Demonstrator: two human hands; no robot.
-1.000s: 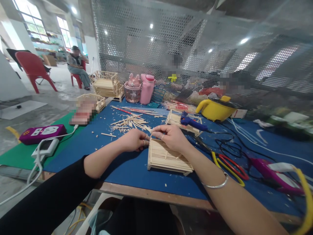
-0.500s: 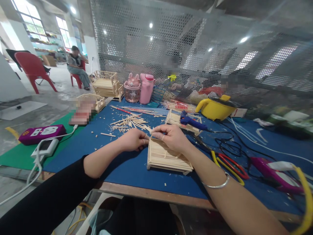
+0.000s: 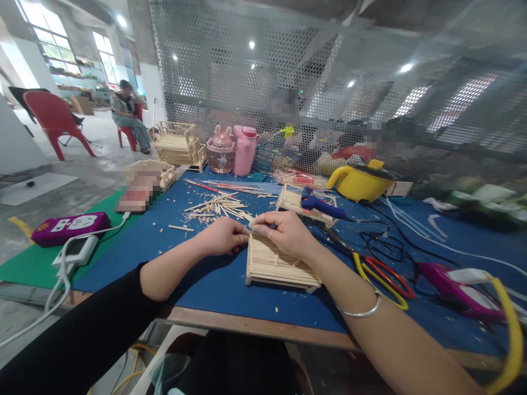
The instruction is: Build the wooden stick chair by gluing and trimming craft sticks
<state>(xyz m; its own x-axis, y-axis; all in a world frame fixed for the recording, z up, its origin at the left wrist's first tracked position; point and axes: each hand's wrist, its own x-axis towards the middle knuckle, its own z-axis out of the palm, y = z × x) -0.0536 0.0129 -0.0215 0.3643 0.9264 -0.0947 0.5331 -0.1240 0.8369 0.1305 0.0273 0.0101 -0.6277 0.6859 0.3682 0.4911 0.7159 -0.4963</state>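
Note:
A small slatted model made of wooden sticks (image 3: 274,263) rests on the blue table mat in front of me, with short sticks lying across its slats. At its far left corner my left hand (image 3: 224,237) is closed, thumb and fingers against the edge. My right hand (image 3: 284,233) reaches over the model from the right, its thumb and fingertips pinched together at the same corner. Between them is what looks like a short stick end, mostly hidden by the fingers. Behind the hands lies a loose pile of wooden sticks (image 3: 222,206).
A blue glue gun (image 3: 323,204) lies on another stick model behind my right hand. Red-and-yellow-handled tools (image 3: 387,280), cables and a yellow pot (image 3: 362,184) are at right. Pink bottles (image 3: 246,152), finished stick models (image 3: 178,144) and a phone (image 3: 138,191) stand farther back. A person (image 3: 129,115) sits beyond.
Both hands stay at the model's far left corner with almost the same grip. The whole view has shifted slightly; nothing on the table has visibly moved.

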